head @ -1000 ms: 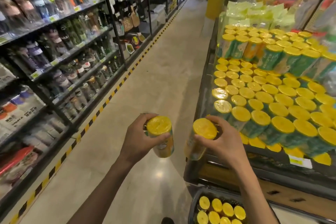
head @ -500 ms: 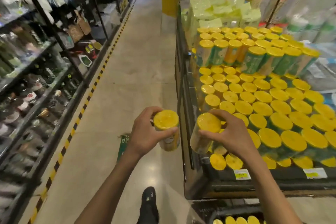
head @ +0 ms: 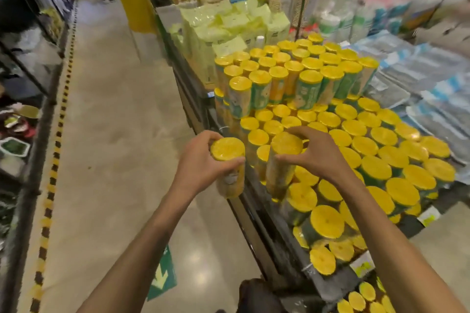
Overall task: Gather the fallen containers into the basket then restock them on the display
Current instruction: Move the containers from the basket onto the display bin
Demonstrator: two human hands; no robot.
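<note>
Yellow-lidded cans have come with you from over the aisle to the display: your left hand [head: 201, 168] grips one can [head: 229, 170] just off the counter [head: 259, 223] edge. Your right hand [head: 318, 157], fingers curled over the lid, now holds the other can [head: 281, 168] above the near rows, so I judge restocking starts there. Dark shelves [head: 30, 84] and striped tape [head: 56, 150] line the polished floor [head: 114, 160] at left, standing cans [head: 376, 168] pack the counter, and more cans [head: 367, 292] show low at right.
</note>
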